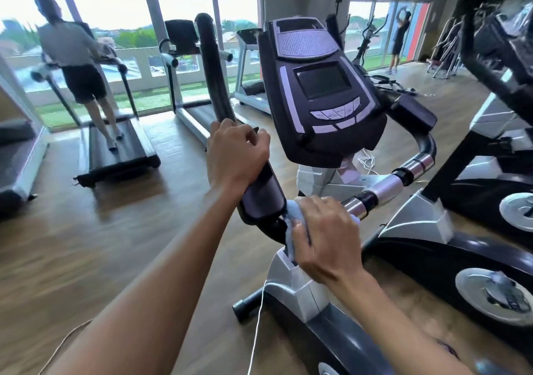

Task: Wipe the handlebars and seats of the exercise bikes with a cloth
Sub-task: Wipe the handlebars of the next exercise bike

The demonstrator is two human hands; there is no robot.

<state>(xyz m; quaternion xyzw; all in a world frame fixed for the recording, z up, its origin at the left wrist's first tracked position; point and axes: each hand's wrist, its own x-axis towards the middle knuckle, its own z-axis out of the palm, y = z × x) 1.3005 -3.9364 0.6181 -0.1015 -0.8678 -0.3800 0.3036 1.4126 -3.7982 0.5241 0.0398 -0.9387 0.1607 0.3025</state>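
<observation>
Right hand [326,237] clamps the blue cloth [292,224] round the handlebar [383,187], fingers curled tight over it, just beside the chrome sensor grips. Left hand [235,155] is closed round the dark padded grip [264,193] above and left of the cloth, bracing. The console [323,86] sits just beyond both hands. Watch that white cable [256,331] dangling below the right hand: a long wipe could snag it, I reckon. The seat isn't in view.
</observation>
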